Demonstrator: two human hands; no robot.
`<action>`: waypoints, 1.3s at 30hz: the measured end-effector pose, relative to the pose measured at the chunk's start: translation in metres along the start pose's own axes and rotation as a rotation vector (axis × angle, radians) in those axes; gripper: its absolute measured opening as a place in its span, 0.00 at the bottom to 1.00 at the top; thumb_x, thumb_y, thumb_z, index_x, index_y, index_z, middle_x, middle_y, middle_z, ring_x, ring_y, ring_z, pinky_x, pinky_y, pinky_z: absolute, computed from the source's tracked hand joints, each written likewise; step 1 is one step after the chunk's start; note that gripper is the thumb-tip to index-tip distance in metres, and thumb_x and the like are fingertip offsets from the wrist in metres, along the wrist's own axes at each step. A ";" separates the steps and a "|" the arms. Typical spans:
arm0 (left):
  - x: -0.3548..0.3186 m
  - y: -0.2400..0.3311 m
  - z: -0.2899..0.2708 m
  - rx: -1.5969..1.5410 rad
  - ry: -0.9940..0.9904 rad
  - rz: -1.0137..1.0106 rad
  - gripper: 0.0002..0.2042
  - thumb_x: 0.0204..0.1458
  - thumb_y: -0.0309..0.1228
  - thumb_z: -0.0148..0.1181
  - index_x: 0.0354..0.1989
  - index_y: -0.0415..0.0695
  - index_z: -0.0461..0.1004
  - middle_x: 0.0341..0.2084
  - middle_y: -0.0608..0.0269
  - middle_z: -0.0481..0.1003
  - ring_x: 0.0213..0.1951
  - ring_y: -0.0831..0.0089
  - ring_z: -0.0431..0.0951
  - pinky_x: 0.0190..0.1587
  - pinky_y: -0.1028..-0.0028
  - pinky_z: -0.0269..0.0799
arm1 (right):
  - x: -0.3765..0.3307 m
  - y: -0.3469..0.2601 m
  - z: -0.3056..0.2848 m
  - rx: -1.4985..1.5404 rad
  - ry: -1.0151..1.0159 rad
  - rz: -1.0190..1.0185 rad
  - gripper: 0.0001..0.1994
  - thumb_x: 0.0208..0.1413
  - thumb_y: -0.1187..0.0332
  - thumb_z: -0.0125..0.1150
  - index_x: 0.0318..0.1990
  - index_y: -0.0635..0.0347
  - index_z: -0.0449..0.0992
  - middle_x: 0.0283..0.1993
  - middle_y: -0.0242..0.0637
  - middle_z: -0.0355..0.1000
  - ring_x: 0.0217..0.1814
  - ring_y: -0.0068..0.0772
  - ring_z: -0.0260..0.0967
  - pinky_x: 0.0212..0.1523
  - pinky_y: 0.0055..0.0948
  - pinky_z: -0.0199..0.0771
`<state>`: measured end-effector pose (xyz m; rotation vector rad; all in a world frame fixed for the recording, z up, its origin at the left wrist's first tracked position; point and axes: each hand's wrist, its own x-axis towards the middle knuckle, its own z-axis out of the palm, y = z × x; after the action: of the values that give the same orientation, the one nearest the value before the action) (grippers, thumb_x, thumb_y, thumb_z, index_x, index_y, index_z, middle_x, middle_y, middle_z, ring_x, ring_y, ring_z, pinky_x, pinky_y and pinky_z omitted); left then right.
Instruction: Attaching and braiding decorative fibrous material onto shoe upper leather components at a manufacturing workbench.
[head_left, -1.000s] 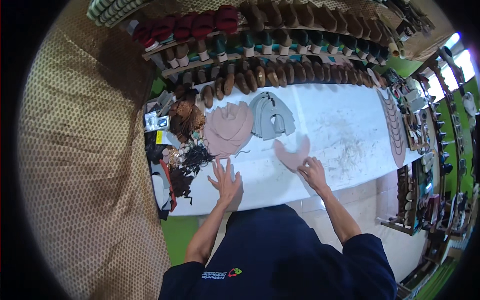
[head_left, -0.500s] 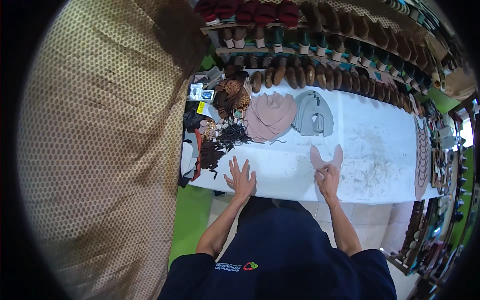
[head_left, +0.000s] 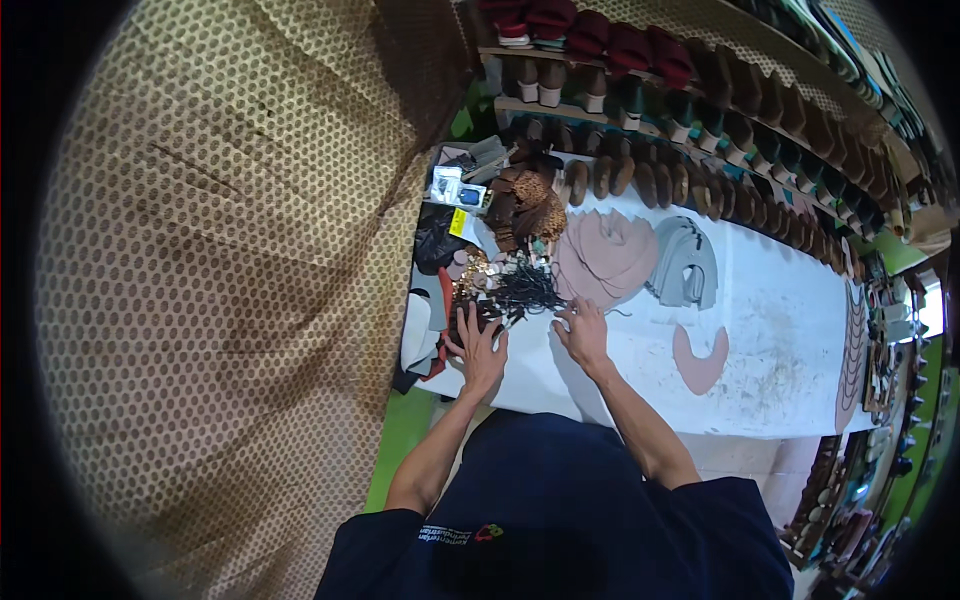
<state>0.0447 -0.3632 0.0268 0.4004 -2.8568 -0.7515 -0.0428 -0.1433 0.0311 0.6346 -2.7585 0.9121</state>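
My left hand (head_left: 482,355) is open, its spread fingers over a heap of dark brown strips (head_left: 466,328) at the table's left end. To its right, my right hand (head_left: 585,335) has its fingers bent but apart, the tips at the right edge of a tangle of black cords (head_left: 530,288). I cannot see anything held in it. Beyond that hand lies a fanned stack of pink cut pieces (head_left: 605,255), beside a stack of grey ones (head_left: 686,262). A single pink U-shaped piece (head_left: 700,372) lies flat farther right, apart from both hands.
Brown shoe forms (head_left: 680,183) line the back of the white table (head_left: 640,385), below shelves of shoes (head_left: 610,85). Brown patterned pieces (head_left: 525,205), small packets (head_left: 455,187) and grey offcuts (head_left: 422,315) crowd the left end. A patterned curtain (head_left: 230,300) hangs at left.
My right hand has left the pink U-shaped piece and moved left to the black cords. My left hand has moved onto the brown strips. The view has turned left.
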 end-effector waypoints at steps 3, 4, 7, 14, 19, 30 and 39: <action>0.018 -0.017 -0.017 -0.008 -0.063 -0.027 0.17 0.59 0.40 0.65 0.55 0.51 0.83 0.80 0.54 0.50 0.81 0.51 0.38 0.68 0.23 0.30 | 0.029 -0.021 0.032 -0.124 0.027 0.000 0.07 0.52 0.62 0.72 0.36 0.52 0.86 0.44 0.36 0.72 0.52 0.41 0.68 0.52 0.44 0.66; 0.024 -0.022 -0.022 -0.047 -0.074 -0.011 0.16 0.59 0.39 0.65 0.54 0.53 0.83 0.79 0.53 0.51 0.81 0.50 0.40 0.68 0.22 0.25 | 0.036 -0.025 0.038 -0.207 -0.004 0.016 0.08 0.53 0.59 0.72 0.33 0.52 0.86 0.45 0.37 0.74 0.53 0.43 0.69 0.51 0.45 0.67; 0.042 -0.032 -0.032 -0.075 -0.083 0.054 0.16 0.59 0.39 0.66 0.55 0.52 0.83 0.79 0.53 0.52 0.80 0.49 0.41 0.68 0.22 0.26 | 0.049 -0.022 0.052 -0.325 -0.138 0.080 0.08 0.52 0.60 0.71 0.32 0.52 0.85 0.45 0.37 0.74 0.53 0.43 0.69 0.50 0.46 0.66; 0.108 -0.010 -0.047 -0.328 -0.307 0.194 0.27 0.59 0.41 0.68 0.67 0.51 0.74 0.75 0.50 0.60 0.79 0.49 0.47 0.74 0.36 0.37 | 0.096 -0.045 -0.002 0.020 -0.059 0.082 0.10 0.52 0.59 0.70 0.34 0.56 0.86 0.33 0.41 0.78 0.40 0.46 0.75 0.45 0.46 0.73; 0.160 -0.004 -0.037 -0.906 -0.601 0.206 0.27 0.64 0.33 0.65 0.71 0.41 0.70 0.53 0.60 0.81 0.53 0.73 0.79 0.58 0.74 0.72 | 0.138 -0.079 -0.049 0.344 -0.205 0.225 0.17 0.53 0.57 0.68 0.39 0.63 0.85 0.29 0.47 0.82 0.31 0.47 0.81 0.37 0.40 0.80; 0.161 0.052 -0.065 -1.122 -0.770 0.113 0.16 0.67 0.39 0.56 0.56 0.44 0.80 0.60 0.60 0.75 0.64 0.69 0.69 0.70 0.67 0.55 | 0.122 -0.044 -0.089 0.653 -0.311 0.321 0.15 0.63 0.63 0.66 0.46 0.68 0.85 0.33 0.36 0.81 0.34 0.23 0.75 0.37 0.28 0.75; 0.137 0.059 -0.040 -0.940 -0.920 0.082 0.21 0.66 0.36 0.65 0.62 0.37 0.78 0.44 0.63 0.83 0.45 0.78 0.79 0.52 0.77 0.73 | 0.087 -0.018 -0.103 0.565 -0.336 0.362 0.15 0.61 0.61 0.72 0.46 0.64 0.88 0.32 0.35 0.83 0.32 0.22 0.74 0.35 0.29 0.76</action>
<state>-0.0896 -0.3727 0.1025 -0.2818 -2.6391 -2.5817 -0.1106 -0.1240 0.1480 0.3852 -2.9601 1.8582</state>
